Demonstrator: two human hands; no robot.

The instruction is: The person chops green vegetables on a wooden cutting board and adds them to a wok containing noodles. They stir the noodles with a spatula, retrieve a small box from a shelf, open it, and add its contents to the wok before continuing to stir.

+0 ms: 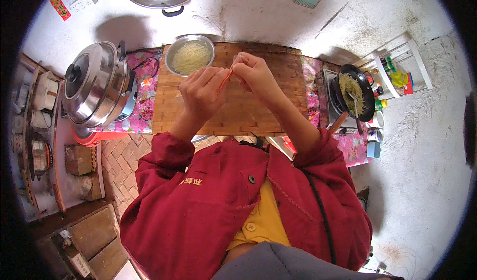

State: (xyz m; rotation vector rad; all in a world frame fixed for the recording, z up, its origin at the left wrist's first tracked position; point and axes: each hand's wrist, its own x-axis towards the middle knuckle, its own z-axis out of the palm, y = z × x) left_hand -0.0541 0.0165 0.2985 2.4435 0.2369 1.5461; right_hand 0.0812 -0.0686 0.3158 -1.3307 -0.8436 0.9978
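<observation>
My left hand (pixel 205 85) and my right hand (pixel 255 71) meet above a wooden cutting board (pixel 261 112). Both pinch a small, thin red packet (pixel 223 81), mostly hidden by the fingers. A bit of clear film seems to show at the right fingertips. Just beyond my left hand, a metal bowl (pixel 169 56) holds pale shredded strips (pixel 192 57), which look like potato, and stands on the board's far left corner.
On the left stands a lidded steel electric steamer (pixel 93 90). At right, a black wok (pixel 368 103) with shredded food and a metal spatula (pixel 355 105) sits on a stove (pixel 329 78), its wooden handle (pixel 338 123) pointing towards me. A white wall rack (pixel 421 64) holds seasonings.
</observation>
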